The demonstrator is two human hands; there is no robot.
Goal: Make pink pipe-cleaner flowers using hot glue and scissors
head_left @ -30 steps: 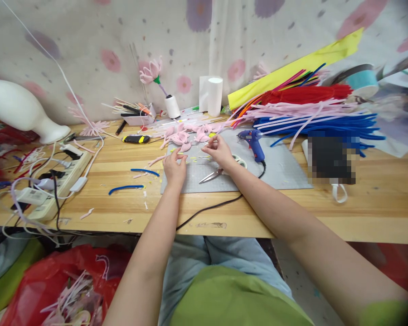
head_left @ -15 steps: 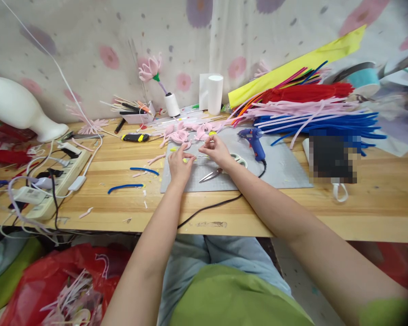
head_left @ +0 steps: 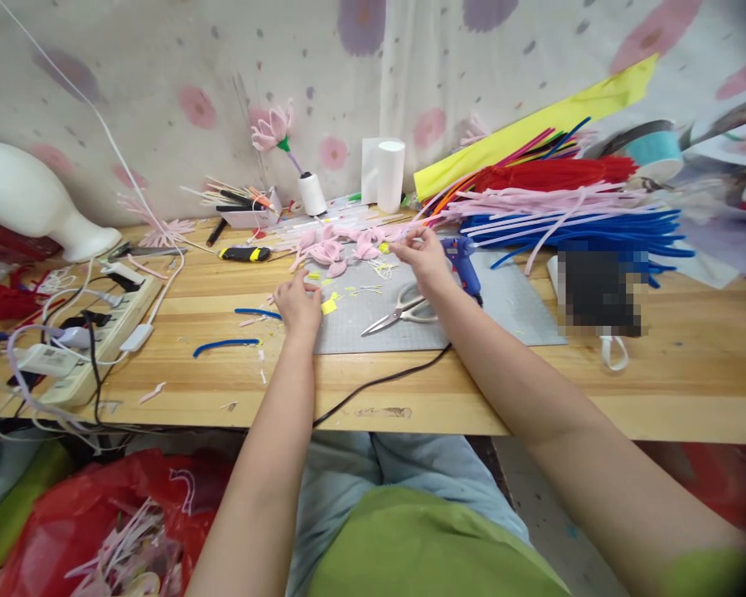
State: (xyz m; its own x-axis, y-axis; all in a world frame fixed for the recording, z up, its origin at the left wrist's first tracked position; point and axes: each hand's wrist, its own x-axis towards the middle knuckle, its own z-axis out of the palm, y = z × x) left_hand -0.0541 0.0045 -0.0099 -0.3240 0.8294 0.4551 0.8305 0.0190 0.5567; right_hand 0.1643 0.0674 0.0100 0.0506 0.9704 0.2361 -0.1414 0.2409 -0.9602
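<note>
My left hand [head_left: 298, 305] rests at the left edge of the grey cutting mat [head_left: 341, 336], fingers apart, beside a yellow paper scrap [head_left: 329, 307]. No object shows in it. My right hand [head_left: 426, 257] hovers above the mat with thumb and fingers parted, nothing visible between them. To the left of its fingertips are pink fuzzy petals [head_left: 328, 251] and a small bunch of white stamens with yellow tips [head_left: 384, 269]. A few loose stamens [head_left: 366, 289] lie between the hands. Scissors [head_left: 385, 322] lie partly opened below my right hand.
A blue glue gun [head_left: 463, 264] lies behind my right wrist, its black cord [head_left: 379, 380] crossing the front. Pipe cleaners [head_left: 572, 228] are heaped at back right. A utility knife [head_left: 244, 254] and power strip [head_left: 108, 332] are left. A pink flower [head_left: 273, 128] stands behind.
My hands have moved apart, the left toward the mat's left edge and the right rightward and up. The thin pieces between them now lie on the mat.
</note>
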